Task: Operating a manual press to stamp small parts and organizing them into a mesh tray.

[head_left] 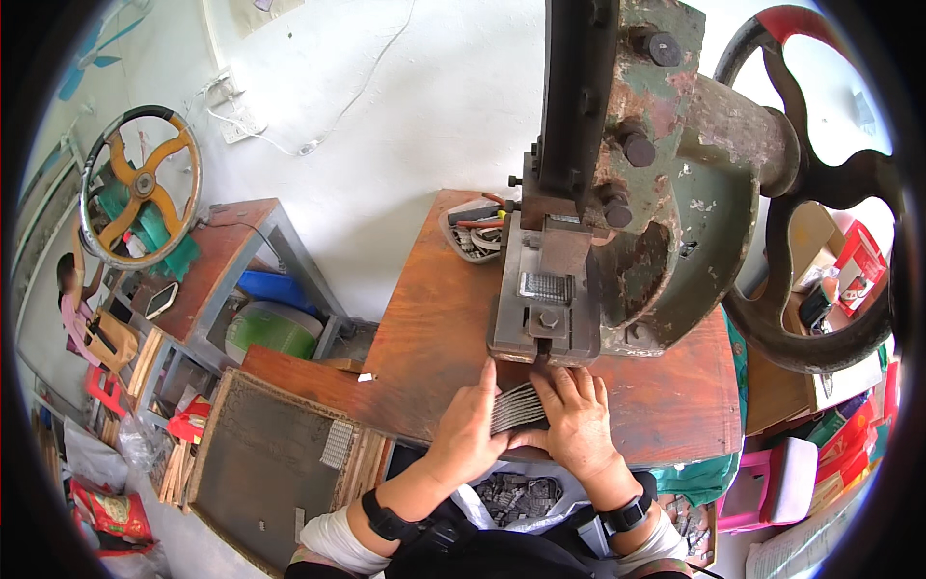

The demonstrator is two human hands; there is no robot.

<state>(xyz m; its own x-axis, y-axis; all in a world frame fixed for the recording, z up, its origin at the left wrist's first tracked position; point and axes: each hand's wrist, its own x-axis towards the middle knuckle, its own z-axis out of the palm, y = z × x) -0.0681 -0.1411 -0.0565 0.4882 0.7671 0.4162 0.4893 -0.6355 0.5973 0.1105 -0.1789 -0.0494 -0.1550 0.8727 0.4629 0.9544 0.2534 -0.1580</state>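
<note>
A bundle of thin grey metal strips point(518, 408) sits between my two hands at the front of the wooden table. My left hand point(468, 423) grips its left side, thumb pointing forward. On the other side my right hand point(576, 417) is closed on the bundle, its fingers over the right end. Just beyond my fingertips stands the steel die block point(586, 328) of a green hand press point(666, 183). A small ribbed metal piece point(547, 287) rests in the die, beneath the press's ram. My palms hide part of the bundle.
The press's large handwheel point(830, 357) rises at the right. A plastic box of tools point(473, 234) stands behind the die. Left of me is a dark tray point(260, 454) with a ribbed metal plate point(337, 444). A white bag of metal scraps point(521, 494) lies below the table edge.
</note>
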